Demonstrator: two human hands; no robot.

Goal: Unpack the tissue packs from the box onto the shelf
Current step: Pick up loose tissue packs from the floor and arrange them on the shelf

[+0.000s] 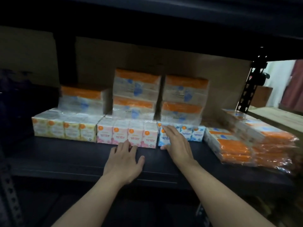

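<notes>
On the dark shelf [65, 154] a front row of tissue packs stands side by side: a yellow pack [64, 128] at the left, a pink pack [126, 131] in the middle and a blue pack [191, 132] to its right. The left hand [124, 158] lies open on the shelf, its fingertips touching the lower front of the pink pack. The right hand [176, 143] is open too, straight fingers pressed flat on the blue pack's front, gripping nothing. Behind the row, orange-topped packs [136, 92] are stacked, with cardboard boxes [105, 59] at the back. Flat orange packs [234, 145] lie piled at the right
</notes>
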